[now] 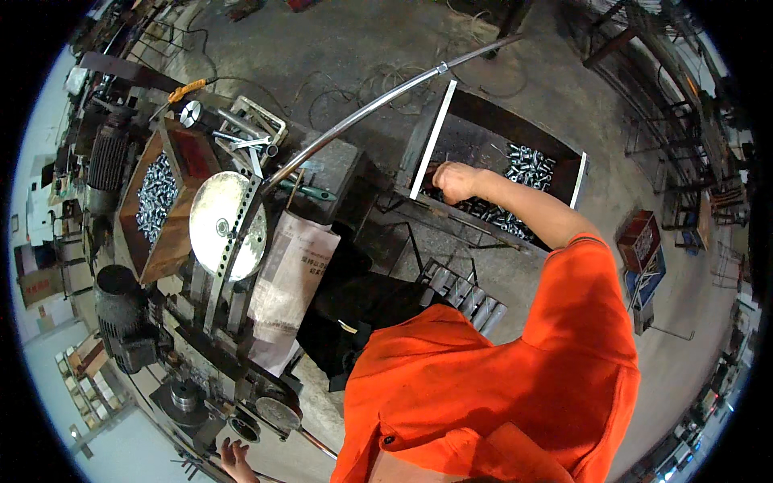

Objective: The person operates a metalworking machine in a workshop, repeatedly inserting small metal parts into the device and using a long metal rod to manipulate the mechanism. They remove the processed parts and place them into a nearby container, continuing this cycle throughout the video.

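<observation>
My right hand [456, 182] reaches into a large metal bin [503, 109], at the side of it nearest the machine. Its fingers are curled downward, and whatever they hold is hidden beneath the hand. Shiny metal fittings [529, 167] lie heaped in the bin, on both sides of my forearm. At the lower left, my left hand [234, 460] has its fingers apart with nothing seen in them. It is close to a round handwheel [278, 412] on the machine and apart from it.
A wooden box [129, 211] of small metal parts stands at the left beside a round metal disc [225, 228]. A long bent metal rod [378, 101] arches above the floor. Pale printed sacking [290, 278] hangs by my legs. Metal cylinders [471, 298] lie near my lap.
</observation>
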A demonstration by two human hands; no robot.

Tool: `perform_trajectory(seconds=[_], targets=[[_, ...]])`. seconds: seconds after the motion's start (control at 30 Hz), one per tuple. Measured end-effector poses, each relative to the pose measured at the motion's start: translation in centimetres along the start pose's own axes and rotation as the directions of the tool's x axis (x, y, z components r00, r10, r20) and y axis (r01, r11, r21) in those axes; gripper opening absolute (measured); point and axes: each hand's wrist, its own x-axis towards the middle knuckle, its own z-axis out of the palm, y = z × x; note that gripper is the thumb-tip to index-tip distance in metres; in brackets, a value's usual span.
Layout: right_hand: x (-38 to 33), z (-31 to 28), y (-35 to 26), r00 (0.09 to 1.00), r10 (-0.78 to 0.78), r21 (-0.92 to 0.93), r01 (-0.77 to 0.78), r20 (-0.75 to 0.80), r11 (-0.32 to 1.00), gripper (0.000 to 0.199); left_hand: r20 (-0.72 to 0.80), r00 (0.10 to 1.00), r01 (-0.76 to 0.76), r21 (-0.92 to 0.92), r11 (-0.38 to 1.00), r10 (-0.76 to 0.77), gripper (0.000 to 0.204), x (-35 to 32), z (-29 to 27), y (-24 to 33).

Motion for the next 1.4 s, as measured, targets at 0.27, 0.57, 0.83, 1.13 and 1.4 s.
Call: perform_trajectory(seconds=[0.27,0.57,0.83,1.13,1.4], targets=[[-0.8,-1.8,-0.8,0.961,0.268,0.028,-0.266,-0.063,0.963,0.026,-0.046,0.997,-0.058,-0.042,0.997,0.056,0.037,1.7,-0.8,-4.8],[-4.5,-7.4,-12.1,0.773,0.193,0.339,0.03,-0.604,0.94,0.041,-0.123,0.961,-0.268,-0.208,0.941,0.247,0.025,-3.3,1.2,4.6],[8.0,-9.1,-36.9,0.597,-0.692,0.226,0.799,-0.405,0.557,0.051,0.259,0.747,-0.444,-0.492,0.749,0.613,0.034,-0.4,10.1,14.5],[11.6,-8.2,-46.3,0.435,-0.847,0.04,0.895,-0.307,0.445,0.046,0.059,0.821,-0.441,-0.566,0.697,0.568,0.039,-0.4,9.9,11.0],[14.0,-7.3,-51.0,0.396,-0.904,-0.004,0.916,-0.159,0.402,0.038,-0.349,0.759,-0.642,-0.262,0.721,0.549,0.033,0.1,8.5,7.9]])
